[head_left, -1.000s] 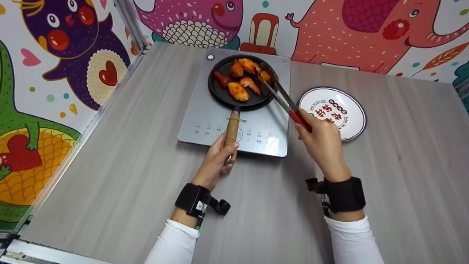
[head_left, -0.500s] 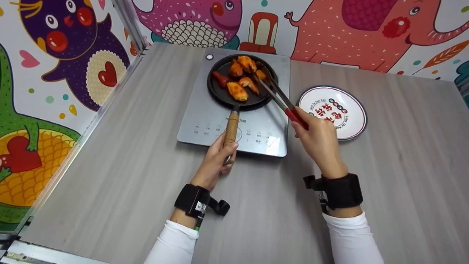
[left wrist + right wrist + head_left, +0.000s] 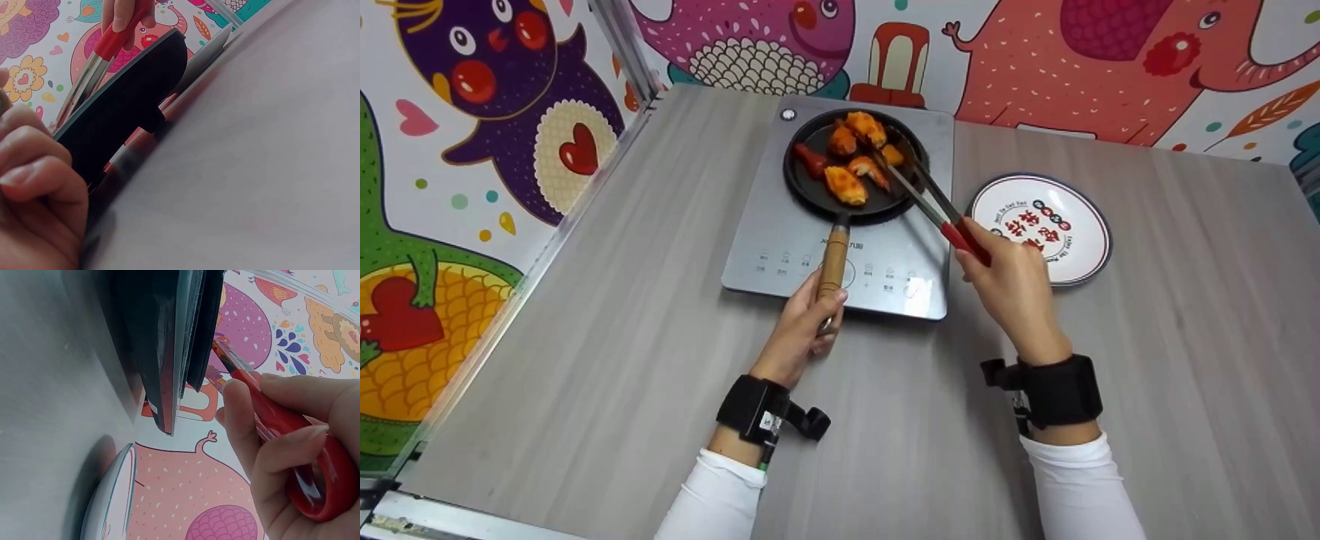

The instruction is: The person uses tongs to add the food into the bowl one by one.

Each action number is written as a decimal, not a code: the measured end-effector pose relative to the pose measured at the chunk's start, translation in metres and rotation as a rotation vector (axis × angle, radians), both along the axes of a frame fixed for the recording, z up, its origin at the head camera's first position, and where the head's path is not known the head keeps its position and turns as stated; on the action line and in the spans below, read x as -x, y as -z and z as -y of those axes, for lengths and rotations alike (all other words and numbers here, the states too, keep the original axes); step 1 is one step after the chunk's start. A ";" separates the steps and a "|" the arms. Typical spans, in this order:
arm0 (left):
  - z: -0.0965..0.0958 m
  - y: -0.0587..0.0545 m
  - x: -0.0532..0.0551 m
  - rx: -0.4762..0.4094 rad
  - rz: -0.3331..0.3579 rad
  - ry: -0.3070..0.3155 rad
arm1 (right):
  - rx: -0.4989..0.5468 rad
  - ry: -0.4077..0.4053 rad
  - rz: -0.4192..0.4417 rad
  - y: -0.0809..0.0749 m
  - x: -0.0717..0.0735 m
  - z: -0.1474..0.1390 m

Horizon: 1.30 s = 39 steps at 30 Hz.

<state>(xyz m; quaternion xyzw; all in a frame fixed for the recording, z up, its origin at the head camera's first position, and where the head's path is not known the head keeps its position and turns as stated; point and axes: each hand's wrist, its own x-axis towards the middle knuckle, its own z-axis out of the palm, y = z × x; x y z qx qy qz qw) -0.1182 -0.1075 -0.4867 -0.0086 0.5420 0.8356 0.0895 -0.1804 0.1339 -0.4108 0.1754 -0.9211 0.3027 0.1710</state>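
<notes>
My left hand [image 3: 802, 330] grips the wooden handle [image 3: 834, 259] of a black frying pan [image 3: 877, 204], which sits on a silver induction cooker [image 3: 765, 225]. Several browned pieces of food, seemingly chicken, lie in the pan, among them an orange-yellow piece [image 3: 846, 186] near the handle side. My right hand [image 3: 1016, 289] holds red-handled metal tongs [image 3: 954, 234]. The tong tips reach into the pan's right side, beside a small piece [image 3: 892, 155]; whether they pinch it I cannot tell. In the right wrist view, fingers and thumb curl round the tongs' red handle [image 3: 332, 489].
A white plate [image 3: 1080, 232] with red printed characters stands right of the cooker, partly behind my right hand. The grey wood-look table [image 3: 622, 360] runs up to walls with cartoon animals [image 3: 1050, 82]. A metal rail [image 3: 540, 277] borders the left side.
My right hand and the tongs have shifted slightly left. The small piece at the pan's right has moved a little left. My left hand keeps its hold on the handle.
</notes>
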 end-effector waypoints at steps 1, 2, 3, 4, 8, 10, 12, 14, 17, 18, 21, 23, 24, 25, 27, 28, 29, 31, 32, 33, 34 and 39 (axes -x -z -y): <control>0.000 0.000 0.000 0.001 0.002 0.001 | -0.002 0.001 -0.001 0.000 0.000 0.000; 0.000 0.000 0.000 0.003 0.002 0.002 | -0.005 0.003 -0.003 0.000 0.000 0.000; 0.000 0.000 0.000 0.004 0.001 0.003 | -0.007 0.006 -0.004 0.000 0.000 -0.001; 0.000 0.000 0.000 0.006 0.000 0.005 | -0.010 0.010 -0.006 0.000 -0.001 -0.001; 0.000 0.000 0.000 0.003 -0.001 0.007 | -0.022 0.028 -0.007 0.000 -0.001 -0.002; 0.000 0.000 0.000 0.000 -0.002 0.006 | -0.025 0.035 -0.003 0.000 -0.001 -0.002; -0.001 0.000 0.000 -0.002 -0.002 0.007 | -0.026 0.040 0.003 -0.001 -0.002 -0.002; -0.001 0.001 0.000 -0.005 -0.008 0.009 | -0.026 0.043 0.005 -0.001 -0.002 -0.003; -0.001 0.000 0.000 -0.010 -0.005 0.011 | -0.015 0.045 0.001 -0.002 -0.003 -0.003; -0.001 0.000 0.001 -0.011 -0.004 0.010 | -0.010 0.045 0.001 -0.002 -0.003 -0.003; -0.001 0.000 0.001 -0.009 -0.002 0.012 | 0.002 0.046 -0.005 -0.003 -0.004 -0.004; -0.001 0.000 0.000 -0.005 -0.002 0.012 | 0.004 0.047 -0.010 -0.003 -0.004 -0.004; -0.001 0.000 0.000 -0.003 -0.001 0.011 | 0.003 0.049 -0.012 -0.004 -0.005 -0.004; -0.001 0.000 0.000 -0.002 -0.002 0.010 | 0.001 0.051 -0.015 -0.004 -0.005 -0.004; -0.001 0.000 0.000 -0.007 0.002 0.007 | -0.003 0.057 -0.018 -0.004 -0.006 -0.005; -0.001 0.000 0.000 -0.008 0.005 0.004 | -0.005 0.060 -0.019 -0.005 -0.007 -0.005; -0.001 0.000 0.000 -0.010 0.008 0.002 | -0.006 0.062 -0.020 -0.005 -0.007 -0.006; 0.000 0.000 0.000 -0.012 0.009 0.001 | -0.006 0.070 -0.031 -0.004 -0.009 -0.007; 0.000 0.000 0.000 -0.013 0.009 0.000 | -0.002 0.074 -0.040 -0.004 -0.009 -0.008; 0.001 0.000 0.000 -0.011 0.008 -0.001 | 0.005 0.077 -0.052 -0.004 -0.010 -0.009; 0.001 0.000 0.001 -0.008 0.003 0.000 | 0.012 0.082 -0.066 -0.004 -0.011 -0.011; 0.001 0.001 0.000 0.010 0.002 -0.005 | 0.034 0.123 -0.098 -0.004 -0.020 -0.021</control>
